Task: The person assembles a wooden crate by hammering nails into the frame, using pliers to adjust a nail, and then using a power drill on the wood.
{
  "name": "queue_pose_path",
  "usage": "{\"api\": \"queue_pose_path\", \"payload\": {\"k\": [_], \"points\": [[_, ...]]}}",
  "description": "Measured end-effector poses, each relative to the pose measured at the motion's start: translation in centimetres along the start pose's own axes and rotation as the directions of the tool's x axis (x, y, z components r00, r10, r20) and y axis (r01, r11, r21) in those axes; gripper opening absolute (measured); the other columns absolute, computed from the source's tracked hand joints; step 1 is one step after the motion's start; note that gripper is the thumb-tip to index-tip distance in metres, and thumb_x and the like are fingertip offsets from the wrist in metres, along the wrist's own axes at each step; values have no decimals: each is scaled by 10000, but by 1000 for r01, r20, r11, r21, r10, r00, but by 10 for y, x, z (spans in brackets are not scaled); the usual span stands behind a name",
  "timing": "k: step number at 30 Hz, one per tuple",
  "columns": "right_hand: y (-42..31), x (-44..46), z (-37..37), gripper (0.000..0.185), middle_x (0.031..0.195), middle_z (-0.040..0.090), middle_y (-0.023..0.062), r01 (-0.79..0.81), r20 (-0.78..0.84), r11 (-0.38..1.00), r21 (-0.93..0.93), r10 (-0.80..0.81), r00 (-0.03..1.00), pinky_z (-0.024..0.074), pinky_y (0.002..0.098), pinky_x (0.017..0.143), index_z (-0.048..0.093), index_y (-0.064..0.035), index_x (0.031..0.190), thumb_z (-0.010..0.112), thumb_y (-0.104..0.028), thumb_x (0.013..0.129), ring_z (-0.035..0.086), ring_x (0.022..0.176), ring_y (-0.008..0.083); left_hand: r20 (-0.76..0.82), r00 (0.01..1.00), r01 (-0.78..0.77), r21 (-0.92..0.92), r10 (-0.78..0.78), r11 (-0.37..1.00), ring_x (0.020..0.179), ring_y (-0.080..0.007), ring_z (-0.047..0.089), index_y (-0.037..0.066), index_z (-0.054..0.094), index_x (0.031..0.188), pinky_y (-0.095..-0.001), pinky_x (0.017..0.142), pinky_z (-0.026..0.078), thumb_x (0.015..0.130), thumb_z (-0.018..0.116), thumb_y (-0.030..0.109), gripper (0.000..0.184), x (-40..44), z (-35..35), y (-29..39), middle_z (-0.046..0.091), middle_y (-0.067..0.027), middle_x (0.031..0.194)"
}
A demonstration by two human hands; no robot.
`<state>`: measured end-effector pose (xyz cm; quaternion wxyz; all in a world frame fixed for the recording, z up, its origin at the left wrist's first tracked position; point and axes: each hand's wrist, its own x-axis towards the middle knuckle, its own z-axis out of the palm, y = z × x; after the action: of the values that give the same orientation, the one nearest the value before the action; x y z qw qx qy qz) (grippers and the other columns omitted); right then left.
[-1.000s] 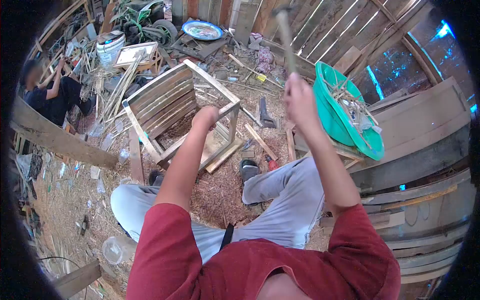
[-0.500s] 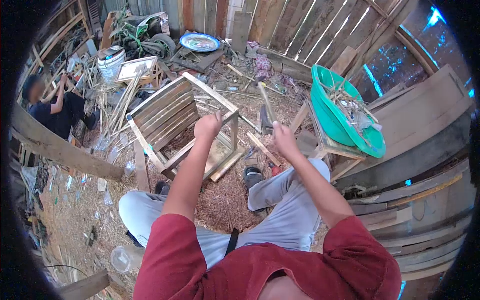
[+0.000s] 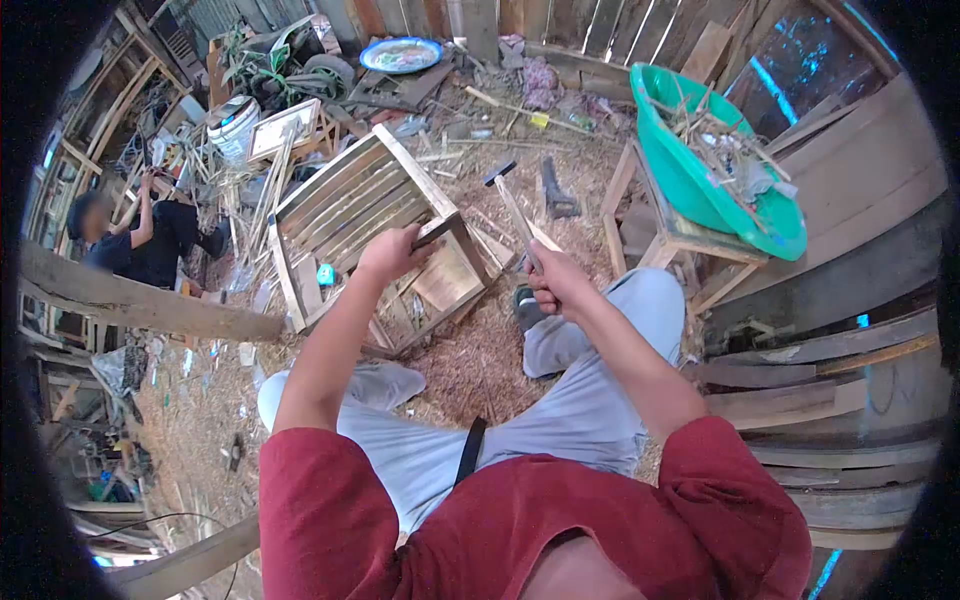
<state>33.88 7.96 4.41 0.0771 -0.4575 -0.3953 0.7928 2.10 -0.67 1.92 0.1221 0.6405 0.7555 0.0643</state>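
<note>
My right hand [image 3: 558, 283] is wrapped round the handle of a hammer [image 3: 518, 214], whose dark head points up and away from me. A wooden frame with slats [image 3: 350, 205] lies tilted on the shavings in front of me. At its near right corner, my left hand [image 3: 393, 254] is closed on a dark piece of wood [image 3: 437, 230] of the frame. A small turquoise object [image 3: 325, 274] shows at the frame's left side. Beyond the hammer, a saw [image 3: 559, 192] with a dark handle lies on the ground.
A green basin [image 3: 690, 165] full of scraps rests on a wooden stand [image 3: 700, 240] at the right. Another person [image 3: 140, 240] sits at the far left behind a thick beam [image 3: 150, 295]. A white bucket [image 3: 235, 128] and a round tray [image 3: 401, 55] stand farther back.
The hammer came down from its raised position and is now held low, left of the basin. The wooden frame has turned and shifted, with my left hand still at its corner.
</note>
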Motion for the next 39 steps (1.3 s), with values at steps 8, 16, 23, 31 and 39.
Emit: {"api": "queue_pose_path", "payload": {"k": [8,16,23,31,39], "points": [[51,-26,-16,417,567,348,-69,-154,146,914,375,106,984,237,272,337,503,-144,940,419,-540,1040,265,374,71,43,995,93,-225,-86,970,927,-396,668,5,601,1224,-520,818,488,988,417,650,711,-13,17,14,691,-246,903],[40,-15,-31,371,592,343,-61,-211,227,856,471,114,967,253,294,370,459,-164,927,401,-509,1050,290,410,83,54,747,343,-885,-663,314,1195,-379,609,-98,430,1396,-459,1020,449,985,333,705,908,118,59,6,607,-288,1277],[22,-22,-4,344,603,354,-54,-132,138,829,544,67,988,299,283,358,446,-141,934,389,-453,1068,329,410,84,-151,617,593,-556,-772,582,1162,-527,584,-96,378,1268,-539,1018,449,1025,344,521,665,151,51,57,597,-405,1204],[13,1,16,345,582,342,-54,65,-105,816,575,-5,994,313,284,327,446,-135,921,372,-436,1071,317,389,80,-61,651,595,-578,-757,558,1198,-537,555,-113,359,1238,-518,1036,412,1032,370,414,565,133,27,85,571,-429,1219],[-8,11,33,352,594,348,-54,245,-243,807,537,-130,961,312,289,336,433,-127,916,365,-436,1071,321,392,83,-138,670,561,-548,-729,620,1071,-548,606,-78,352,1175,-564,946,466,1044,335,381,478,132,38,79,621,-409,1094]]}}
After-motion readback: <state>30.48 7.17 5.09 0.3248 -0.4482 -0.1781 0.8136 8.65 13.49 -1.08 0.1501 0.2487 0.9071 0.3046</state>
